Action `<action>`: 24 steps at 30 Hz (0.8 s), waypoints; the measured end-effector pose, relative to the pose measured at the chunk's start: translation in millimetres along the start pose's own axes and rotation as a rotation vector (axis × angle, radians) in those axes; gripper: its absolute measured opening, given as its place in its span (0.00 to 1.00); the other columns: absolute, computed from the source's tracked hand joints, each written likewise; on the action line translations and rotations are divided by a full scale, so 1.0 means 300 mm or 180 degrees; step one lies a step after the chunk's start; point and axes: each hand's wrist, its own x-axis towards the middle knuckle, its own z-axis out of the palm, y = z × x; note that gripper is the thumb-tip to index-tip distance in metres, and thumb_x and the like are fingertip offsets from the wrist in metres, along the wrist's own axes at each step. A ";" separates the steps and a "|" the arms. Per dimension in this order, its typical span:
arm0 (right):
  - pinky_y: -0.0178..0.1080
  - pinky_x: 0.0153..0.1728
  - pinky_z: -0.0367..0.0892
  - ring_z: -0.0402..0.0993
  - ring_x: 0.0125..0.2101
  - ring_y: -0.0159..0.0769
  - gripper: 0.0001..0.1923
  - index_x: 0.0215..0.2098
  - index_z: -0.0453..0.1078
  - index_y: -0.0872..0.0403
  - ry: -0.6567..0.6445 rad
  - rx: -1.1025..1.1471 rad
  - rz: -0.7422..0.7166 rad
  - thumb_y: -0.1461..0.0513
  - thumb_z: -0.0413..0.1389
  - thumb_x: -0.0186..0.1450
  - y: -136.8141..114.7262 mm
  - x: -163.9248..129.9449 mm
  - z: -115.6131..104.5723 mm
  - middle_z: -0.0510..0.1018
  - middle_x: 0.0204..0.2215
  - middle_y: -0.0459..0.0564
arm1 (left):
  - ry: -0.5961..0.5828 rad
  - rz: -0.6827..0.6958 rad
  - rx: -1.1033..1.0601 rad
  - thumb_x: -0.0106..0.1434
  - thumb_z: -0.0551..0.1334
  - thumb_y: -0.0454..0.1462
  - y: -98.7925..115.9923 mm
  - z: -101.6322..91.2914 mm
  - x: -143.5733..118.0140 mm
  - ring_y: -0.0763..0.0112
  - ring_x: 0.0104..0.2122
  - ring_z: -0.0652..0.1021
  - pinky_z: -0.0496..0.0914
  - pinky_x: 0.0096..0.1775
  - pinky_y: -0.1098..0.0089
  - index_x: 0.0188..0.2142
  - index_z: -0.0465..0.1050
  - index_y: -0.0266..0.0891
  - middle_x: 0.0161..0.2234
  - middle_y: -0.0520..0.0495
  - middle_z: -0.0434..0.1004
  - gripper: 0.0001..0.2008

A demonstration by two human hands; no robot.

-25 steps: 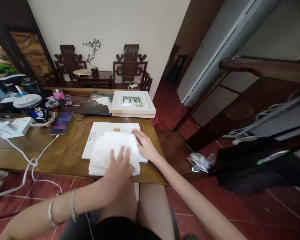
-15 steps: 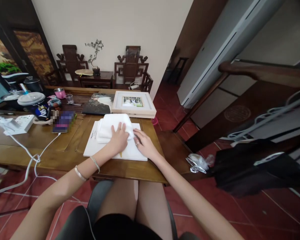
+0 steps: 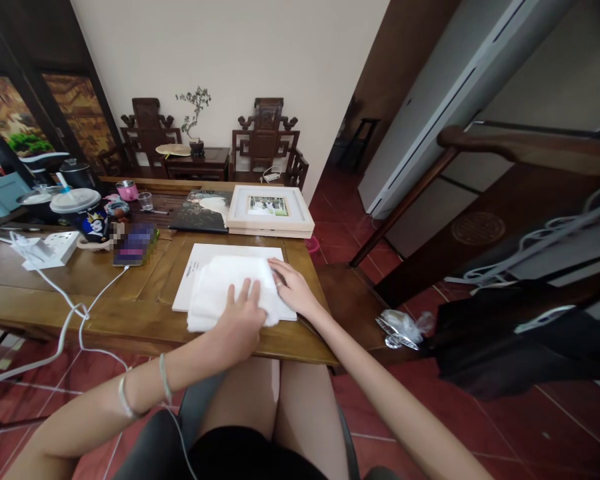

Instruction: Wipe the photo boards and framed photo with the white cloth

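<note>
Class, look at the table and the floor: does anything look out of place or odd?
Yes. A crumpled plastic wrapper lies on the floor right of the table, and a white cable trails off its front edge. The cloth under both hands overhangs the white board.

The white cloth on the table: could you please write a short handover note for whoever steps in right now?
Left hand: flat, palm down on the white cloth, no grip closed round it.
Right hand: fingers spread, resting on the cloth's right edge and the white board under it.
The cloth lies folded on the board, near the table's front edge; it overhangs the board's near side.
The framed photo and a dark album lie behind the board, untouched.
Done: cloth is on the board, under both hands.
Left: I cannot tell how much of the board has been wiped.
</note>
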 end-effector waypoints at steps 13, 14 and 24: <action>0.48 0.61 0.54 0.62 0.59 0.45 0.27 0.51 0.72 0.49 0.0555 0.2204 0.1090 0.43 0.52 0.61 -0.020 0.009 -0.028 0.70 0.58 0.48 | 0.0020 0.0282 -0.0036 0.59 0.61 0.35 0.120 -0.010 0.120 0.34 0.63 0.51 0.51 0.57 0.37 0.48 0.74 0.30 0.65 0.24 0.48 0.18; 0.48 0.61 0.55 0.63 0.59 0.46 0.28 0.50 0.73 0.49 0.0508 0.2240 0.1098 0.42 0.51 0.62 -0.020 0.009 -0.029 0.70 0.57 0.49 | 0.0024 0.0389 -0.0025 0.60 0.60 0.35 0.139 -0.018 0.088 0.34 0.63 0.52 0.52 0.57 0.37 0.47 0.75 0.31 0.64 0.24 0.49 0.16; 0.50 0.61 0.56 0.64 0.58 0.44 0.18 0.50 0.73 0.52 0.0034 0.0184 0.0047 0.59 0.51 0.64 -0.031 -0.008 -0.010 0.73 0.54 0.53 | 0.0060 0.0092 -0.0081 0.61 0.56 0.31 0.026 -0.067 -0.050 0.47 0.56 0.69 0.67 0.51 0.51 0.42 0.75 0.32 0.56 0.30 0.67 0.12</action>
